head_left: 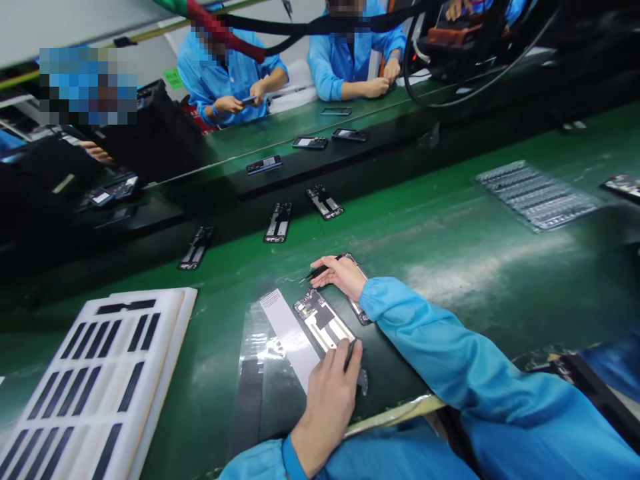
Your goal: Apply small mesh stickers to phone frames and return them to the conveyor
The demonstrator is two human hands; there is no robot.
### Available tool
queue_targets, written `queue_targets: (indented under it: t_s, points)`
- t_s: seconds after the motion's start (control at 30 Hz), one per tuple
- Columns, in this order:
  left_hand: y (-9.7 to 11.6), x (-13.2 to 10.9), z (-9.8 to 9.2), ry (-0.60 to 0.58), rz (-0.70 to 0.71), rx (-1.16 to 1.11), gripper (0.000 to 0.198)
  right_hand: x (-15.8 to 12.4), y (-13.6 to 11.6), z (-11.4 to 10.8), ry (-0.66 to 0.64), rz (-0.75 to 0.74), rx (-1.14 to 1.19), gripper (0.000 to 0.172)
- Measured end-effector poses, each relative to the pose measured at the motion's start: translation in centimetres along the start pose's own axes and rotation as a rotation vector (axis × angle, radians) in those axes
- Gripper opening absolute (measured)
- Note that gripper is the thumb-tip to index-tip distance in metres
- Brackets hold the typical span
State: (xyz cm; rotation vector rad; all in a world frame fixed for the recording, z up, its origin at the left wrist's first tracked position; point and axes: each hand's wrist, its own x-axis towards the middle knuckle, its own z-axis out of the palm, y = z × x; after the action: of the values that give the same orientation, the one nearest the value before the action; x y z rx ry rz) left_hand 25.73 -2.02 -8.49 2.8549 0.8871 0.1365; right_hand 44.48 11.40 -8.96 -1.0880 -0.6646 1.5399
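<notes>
An open phone frame (pixel 320 313) lies on the green bench, its silvery and black inside facing up. My left hand (pixel 327 397) rests at its lower end, fingers bent over the edge around something small and dark that I cannot make out. Above the frame my right hand (pixel 340 275) holds black tweezers (pixel 318 271), tips pointing left. Under my right hand and wrist lies a second phone frame (pixel 361 312), partly hidden. Left of the first frame are a pale strip sheet with small dots (pixel 287 340) and a clear plastic sheet (pixel 253 347).
White foam trays (pixel 163 373) with black strips stand at left. Phone frames (pixel 277 223) lie beyond my hands, more phones (pixel 310 143) on the raised ledge. A clear blister tray (pixel 540 195) sits at right. Co-workers in blue (pixel 230 73) work opposite; cables hang above.
</notes>
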Motion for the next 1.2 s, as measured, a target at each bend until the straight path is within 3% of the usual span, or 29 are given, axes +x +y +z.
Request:
queue_targets:
  t_s: [0.37,0.97,1.2]
  points:
    - [-0.6,-0.3,0.2,-0.028,0.013,-0.075,0.075,0.3,0.0,-0.1,-0.004,0.051,0.044,0.033]
    - [-0.5,2.6,-2.8,-0.254,-0.001,-0.032,0.079,0.4,0.2,0.0,0.014,0.044,0.073,0.028]
    - [-0.3,3.8,-4.1,-0.326,-0.023,-0.036,0.073,0.1,0.2,-0.1,-0.002,0.037,0.137,0.028]
